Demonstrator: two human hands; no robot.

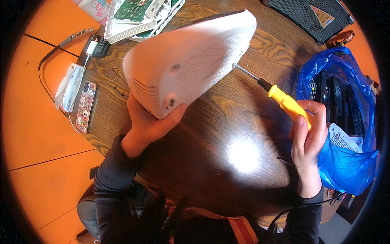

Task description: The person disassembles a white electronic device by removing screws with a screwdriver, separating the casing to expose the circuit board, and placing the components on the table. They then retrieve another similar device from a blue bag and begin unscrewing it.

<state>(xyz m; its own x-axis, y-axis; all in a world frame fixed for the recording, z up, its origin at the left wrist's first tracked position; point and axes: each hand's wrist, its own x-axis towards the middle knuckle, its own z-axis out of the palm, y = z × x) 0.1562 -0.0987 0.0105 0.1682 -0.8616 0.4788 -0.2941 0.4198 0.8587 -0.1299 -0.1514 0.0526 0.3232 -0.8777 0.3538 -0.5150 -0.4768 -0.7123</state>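
Observation:
A white plastic device housing [154, 61] with a perforated, vented face is tilted up above the wooden table. My left hand [152, 120] grips it by its lower left end, thumb on the vented face and the other fingers mostly hidden behind. My right hand [310, 130] is closed round the yellow handle of a screwdriver [290, 106]. The screwdriver's metal tip reaches the right edge of the housing's vented face; whether it sits in a screw I cannot tell. Two recessed holes show near the housing's left end.
Opened white casings with a green circuit board [132, 11] lie at the back left. Several small screws [109, 79], a phone in a patterned case [86, 107] and a soldering iron [77, 35] are at left. On the right, a blue plastic bag [345, 173] holds remotes; a dark speaker-like box [310, 18] stands behind.

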